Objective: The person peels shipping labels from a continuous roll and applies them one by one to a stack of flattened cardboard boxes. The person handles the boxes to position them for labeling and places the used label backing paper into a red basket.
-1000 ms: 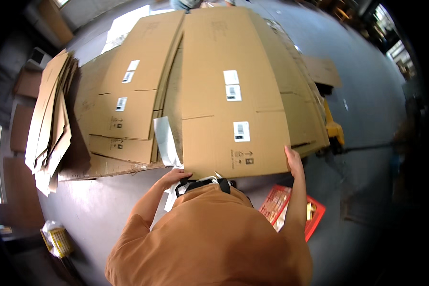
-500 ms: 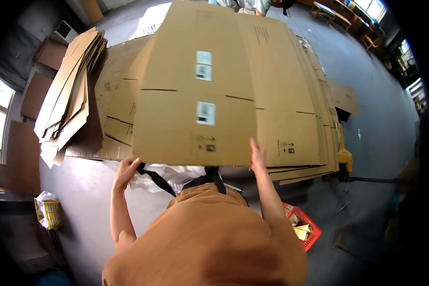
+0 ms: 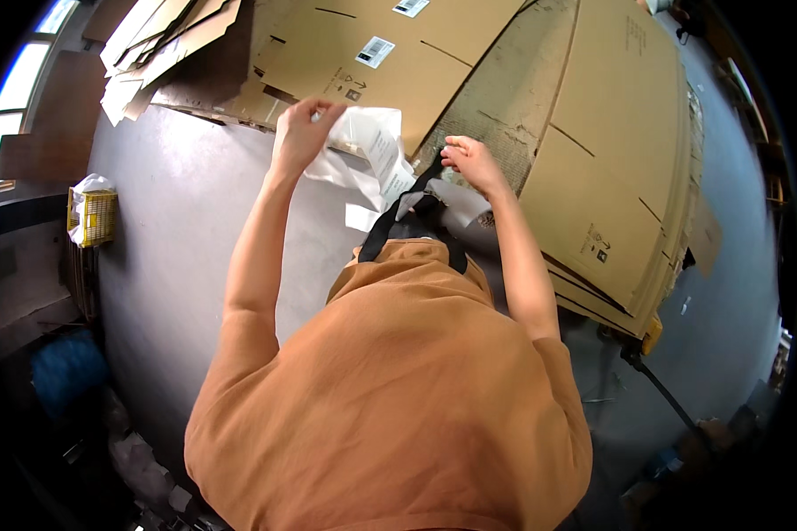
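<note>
Shirt [image 3: 390, 380]: orange-brown, it fills our near middle.
Black strap [image 3: 381, 232]: slants from our waist toward the right hand.
Yellow basket [image 3: 104, 219]: well apart at the left, with white plastic in it.
Right hand [image 3: 471, 164]: fingers curled at the strap's far end; we cannot tell whether they close on it.
Left hand [image 3: 305, 133]: apart from the right one, fingers bent together at the paper's left edge; we cannot tell whether they pinch it.
White paper [image 3: 381, 142]: between our hands, loosely bent.
Right cardboard stack [image 3: 611, 177]: flat, right of our right hand.
Left cardboard sheets [image 3: 452, 35]: flat, beyond our left hand, white labels on top.
Cardboard pile [image 3: 164, 44]: overlapping sheets, far left.
</note>
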`<action>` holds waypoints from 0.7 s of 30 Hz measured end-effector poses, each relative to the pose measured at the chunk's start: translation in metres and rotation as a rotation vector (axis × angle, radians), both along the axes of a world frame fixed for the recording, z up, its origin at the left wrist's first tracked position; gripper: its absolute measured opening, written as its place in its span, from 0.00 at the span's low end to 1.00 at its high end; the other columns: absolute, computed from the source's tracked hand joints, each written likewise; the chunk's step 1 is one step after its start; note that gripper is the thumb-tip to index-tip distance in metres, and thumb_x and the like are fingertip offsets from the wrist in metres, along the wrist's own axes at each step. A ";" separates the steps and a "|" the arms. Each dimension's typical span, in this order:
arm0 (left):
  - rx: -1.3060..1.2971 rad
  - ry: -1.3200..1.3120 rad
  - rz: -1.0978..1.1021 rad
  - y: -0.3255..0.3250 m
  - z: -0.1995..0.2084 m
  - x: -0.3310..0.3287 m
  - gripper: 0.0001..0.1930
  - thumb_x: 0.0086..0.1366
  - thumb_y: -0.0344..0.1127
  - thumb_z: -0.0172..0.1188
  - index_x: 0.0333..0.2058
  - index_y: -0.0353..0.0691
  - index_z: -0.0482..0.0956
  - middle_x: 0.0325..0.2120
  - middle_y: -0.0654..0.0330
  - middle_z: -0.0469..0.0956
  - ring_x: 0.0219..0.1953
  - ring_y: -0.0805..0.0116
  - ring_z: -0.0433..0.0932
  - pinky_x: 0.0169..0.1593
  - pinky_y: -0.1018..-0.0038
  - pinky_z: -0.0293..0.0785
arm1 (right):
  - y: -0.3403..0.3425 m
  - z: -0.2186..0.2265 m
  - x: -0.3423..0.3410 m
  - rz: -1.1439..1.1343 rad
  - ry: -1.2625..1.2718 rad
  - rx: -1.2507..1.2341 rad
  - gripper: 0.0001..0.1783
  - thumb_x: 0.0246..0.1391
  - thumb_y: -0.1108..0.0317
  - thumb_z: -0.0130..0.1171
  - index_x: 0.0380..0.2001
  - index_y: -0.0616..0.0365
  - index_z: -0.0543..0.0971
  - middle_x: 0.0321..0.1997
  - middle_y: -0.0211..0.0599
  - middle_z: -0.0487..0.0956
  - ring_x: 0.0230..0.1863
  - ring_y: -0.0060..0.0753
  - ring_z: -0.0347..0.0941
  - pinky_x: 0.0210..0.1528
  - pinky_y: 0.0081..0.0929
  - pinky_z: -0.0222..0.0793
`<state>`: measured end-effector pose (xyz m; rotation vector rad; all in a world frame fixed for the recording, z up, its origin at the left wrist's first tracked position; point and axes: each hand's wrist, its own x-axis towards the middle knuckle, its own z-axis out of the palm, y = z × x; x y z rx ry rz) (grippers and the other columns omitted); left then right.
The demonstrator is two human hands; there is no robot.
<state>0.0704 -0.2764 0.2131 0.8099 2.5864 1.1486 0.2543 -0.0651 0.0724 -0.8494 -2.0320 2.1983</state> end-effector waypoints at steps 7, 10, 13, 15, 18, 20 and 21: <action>0.206 -0.259 -0.179 0.098 0.011 0.029 0.17 0.63 0.44 0.59 0.35 0.32 0.80 0.24 0.66 0.77 0.27 0.82 0.69 0.33 0.82 0.66 | -0.022 0.061 0.049 -0.039 0.350 0.089 0.22 0.53 0.68 0.60 0.51 0.60 0.72 0.41 0.35 0.79 0.42 0.25 0.74 0.46 0.23 0.69; 0.225 -0.364 -0.266 0.132 0.030 0.051 0.20 0.62 0.47 0.59 0.34 0.32 0.81 0.21 0.64 0.76 0.24 0.80 0.68 0.30 0.79 0.66 | -0.029 0.085 0.063 -0.096 0.354 0.164 0.17 0.51 0.71 0.61 0.45 0.61 0.74 0.41 0.33 0.78 0.44 0.24 0.72 0.49 0.25 0.68; 0.264 -0.461 -0.330 0.164 0.041 0.064 0.20 0.63 0.49 0.57 0.32 0.33 0.81 0.19 0.66 0.74 0.23 0.80 0.66 0.29 0.81 0.64 | -0.035 0.097 0.071 -0.240 0.375 0.601 0.27 0.47 0.68 0.65 0.51 0.63 0.70 0.43 0.43 0.79 0.48 0.38 0.74 0.52 0.31 0.68; 0.325 -0.466 -0.391 0.184 0.048 0.075 0.22 0.63 0.51 0.56 0.33 0.34 0.81 0.19 0.65 0.72 0.22 0.79 0.66 0.28 0.80 0.64 | -0.039 0.098 0.071 -0.336 0.288 0.695 0.29 0.47 0.67 0.65 0.52 0.62 0.69 0.43 0.46 0.78 0.49 0.44 0.74 0.51 0.34 0.68; 0.304 -0.491 -0.463 0.213 0.072 0.087 0.23 0.62 0.53 0.55 0.34 0.34 0.81 0.24 0.60 0.77 0.25 0.75 0.71 0.31 0.77 0.68 | -0.037 0.072 0.073 -0.394 0.195 0.696 0.29 0.48 0.67 0.64 0.53 0.61 0.68 0.43 0.50 0.78 0.48 0.48 0.74 0.49 0.36 0.68; 0.323 -0.444 -0.465 0.229 0.085 0.089 0.22 0.64 0.53 0.54 0.35 0.37 0.81 0.18 0.68 0.70 0.19 0.80 0.63 0.23 0.80 0.58 | -0.038 0.070 0.074 -0.499 0.303 0.691 0.26 0.51 0.67 0.61 0.54 0.58 0.68 0.38 0.54 0.78 0.41 0.53 0.75 0.43 0.38 0.69; 0.333 -0.421 -0.462 0.234 0.092 0.090 0.21 0.65 0.53 0.53 0.35 0.38 0.81 0.15 0.72 0.66 0.16 0.82 0.59 0.20 0.81 0.53 | -0.037 0.071 0.077 -0.508 0.252 0.676 0.25 0.52 0.67 0.60 0.53 0.58 0.68 0.37 0.54 0.78 0.40 0.53 0.76 0.41 0.39 0.69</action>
